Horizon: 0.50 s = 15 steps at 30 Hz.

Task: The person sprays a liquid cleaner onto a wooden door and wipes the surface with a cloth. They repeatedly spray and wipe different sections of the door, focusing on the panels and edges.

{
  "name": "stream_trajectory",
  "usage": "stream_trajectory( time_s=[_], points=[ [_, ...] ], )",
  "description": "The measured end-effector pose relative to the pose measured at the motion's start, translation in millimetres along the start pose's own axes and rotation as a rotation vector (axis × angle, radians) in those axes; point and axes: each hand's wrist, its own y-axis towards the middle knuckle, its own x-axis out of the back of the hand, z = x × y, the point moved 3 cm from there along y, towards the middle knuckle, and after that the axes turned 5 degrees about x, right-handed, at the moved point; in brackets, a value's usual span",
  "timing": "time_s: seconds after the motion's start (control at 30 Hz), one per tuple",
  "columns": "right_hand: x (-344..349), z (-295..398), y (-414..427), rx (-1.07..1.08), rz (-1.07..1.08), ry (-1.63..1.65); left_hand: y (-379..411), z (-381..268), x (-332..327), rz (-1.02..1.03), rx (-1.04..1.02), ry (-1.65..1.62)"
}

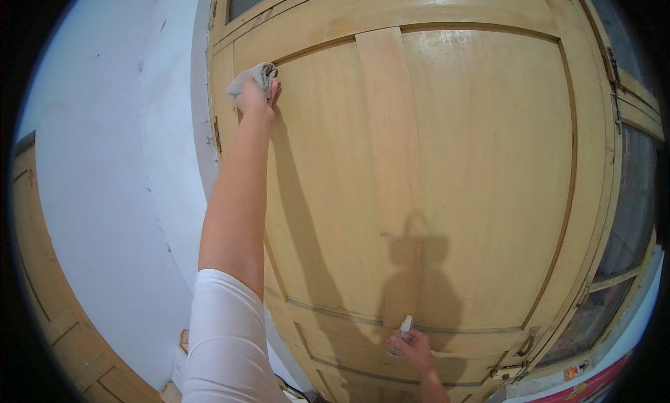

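Observation:
My left hand [255,97] reaches up and grips a folded grey cloth [250,78]. The cloth rests against the upper left corner of a yellow-painted wooden door [471,157], where the frame meets the recessed panel. Low down, my right hand [416,348] holds a small clear spray bottle [402,336] with a white top, upright in front of the door's lower part. My fingers hide part of the bottle. A lighter vertical strip [387,115] runs down the middle of the panel.
Left of the door is a white wall [115,193], with another wooden door [57,298] at the far left. A metal handle [528,342] and a latch [507,372] sit at the lower right. Glass window panes [623,204] border the right side.

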Motion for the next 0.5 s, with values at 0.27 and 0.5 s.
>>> stream_trajectory(
  time_s=[0.27, 0.5],
  points=[
    [-26, 3, 0, 0.040, 0.055, 0.024, 17, -10, 8, 0.165, 0.079, -0.065],
    [-14, -1, -5, 0.050, 0.038, 0.009, -18, 0, -9, 0.177, 0.011, -0.077]
  ],
)
